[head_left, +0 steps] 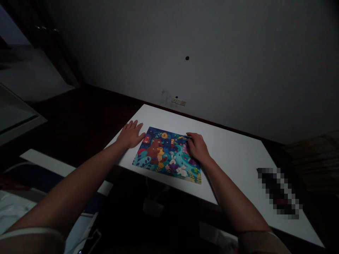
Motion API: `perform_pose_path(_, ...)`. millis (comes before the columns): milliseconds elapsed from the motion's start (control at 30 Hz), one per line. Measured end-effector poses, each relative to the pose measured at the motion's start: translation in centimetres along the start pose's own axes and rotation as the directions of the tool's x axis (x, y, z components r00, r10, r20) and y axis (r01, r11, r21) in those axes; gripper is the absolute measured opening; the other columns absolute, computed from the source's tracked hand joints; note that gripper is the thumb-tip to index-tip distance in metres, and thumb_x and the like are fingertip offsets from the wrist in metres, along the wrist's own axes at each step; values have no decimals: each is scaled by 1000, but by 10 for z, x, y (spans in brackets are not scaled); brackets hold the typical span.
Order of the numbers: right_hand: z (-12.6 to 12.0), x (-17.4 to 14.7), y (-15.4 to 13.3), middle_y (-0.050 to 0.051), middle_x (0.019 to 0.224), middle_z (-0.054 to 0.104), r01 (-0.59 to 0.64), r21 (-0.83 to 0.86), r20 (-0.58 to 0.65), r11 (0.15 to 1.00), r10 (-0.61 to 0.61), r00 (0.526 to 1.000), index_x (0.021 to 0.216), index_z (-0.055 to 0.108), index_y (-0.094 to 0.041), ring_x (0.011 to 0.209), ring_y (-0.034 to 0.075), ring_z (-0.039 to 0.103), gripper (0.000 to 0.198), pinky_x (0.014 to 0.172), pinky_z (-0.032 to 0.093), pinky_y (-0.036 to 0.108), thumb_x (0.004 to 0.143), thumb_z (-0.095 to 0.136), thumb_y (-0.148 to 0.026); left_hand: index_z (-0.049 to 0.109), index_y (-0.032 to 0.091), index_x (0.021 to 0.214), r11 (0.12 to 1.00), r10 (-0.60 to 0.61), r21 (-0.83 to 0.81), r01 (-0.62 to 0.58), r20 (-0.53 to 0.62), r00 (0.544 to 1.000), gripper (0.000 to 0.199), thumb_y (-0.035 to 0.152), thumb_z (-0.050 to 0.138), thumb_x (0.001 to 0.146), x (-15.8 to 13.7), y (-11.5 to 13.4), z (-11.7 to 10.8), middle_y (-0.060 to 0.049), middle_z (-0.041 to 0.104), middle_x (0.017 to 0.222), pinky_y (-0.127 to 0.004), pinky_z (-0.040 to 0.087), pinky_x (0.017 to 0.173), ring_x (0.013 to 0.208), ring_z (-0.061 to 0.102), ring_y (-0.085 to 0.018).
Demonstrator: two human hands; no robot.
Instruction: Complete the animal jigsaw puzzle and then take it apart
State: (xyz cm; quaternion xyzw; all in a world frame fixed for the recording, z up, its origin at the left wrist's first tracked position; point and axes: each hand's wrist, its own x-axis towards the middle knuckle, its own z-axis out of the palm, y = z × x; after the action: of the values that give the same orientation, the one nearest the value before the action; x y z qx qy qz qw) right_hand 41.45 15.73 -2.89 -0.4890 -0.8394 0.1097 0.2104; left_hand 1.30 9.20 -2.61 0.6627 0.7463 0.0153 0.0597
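We find the picture board [161, 157] flat on the white table [233, 151], near its front edge and between the two hands; its long axis runs from left to right, roughly along the table's length, with the right end set a little closer to the person in our view.

We note the left hand [130, 135] palm down on the tabletop beyond the board's left side, fingers spread and holding nothing; its thumb points at the upper left corner, and we cannot tell whether the tip touches the edge or stops just beside it.

We record the right hand [198, 146] as the nearer of the two; it covers the board's upper right corner, fingers bent and reaching inward over the printed face; we cannot tell whether thumb and fingers pinch the edge or merely rest there. From this hand the bulk of the board extends leftward and toward the person; a dark, pixelated object [278, 194] lies well apart, at the table's right end.
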Motion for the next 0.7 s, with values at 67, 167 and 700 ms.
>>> perform_pose_path(67, 7, -3, -6, 17, 165, 79, 33, 22, 20, 999, -33, 999, 170, 73, -29, 158, 40, 71, 55, 135, 57, 67, 118, 55, -32, 38, 15, 195, 1000, -1, -2, 1, 2, 1000, 85, 63, 37, 125, -1, 1, -1, -21, 23, 205, -58, 20, 153, 191, 21, -43)
perform_pose_path(167, 19, -11, -18, 9, 183, 66, 105, 48, 82, 993, -109, 991, 178, 66, -39, 176, 38, 56, 61, 143, 50, 68, 118, 63, -45, 38, 16, 195, 1000, 1, 3, -1, 4, 1000, 85, 64, 37, 125, -2, 2, -3, -20, 23, 205, -58, 21, 153, 191, 21, -43)
perform_pose_path(700, 22, -5, -27, 8, 202, 28, 108, -83, 330, 991, -75, 941, 195, 40, -17, 191, 36, 24, 90, 158, 21, 56, 121, 42, -68, 38, 14, 195, 998, 30, 64, -28, -25, 999, 82, 59, 37, 127, -1, -4, 5, -22, 27, 203, -58, 24, 153, 190, 25, -45)
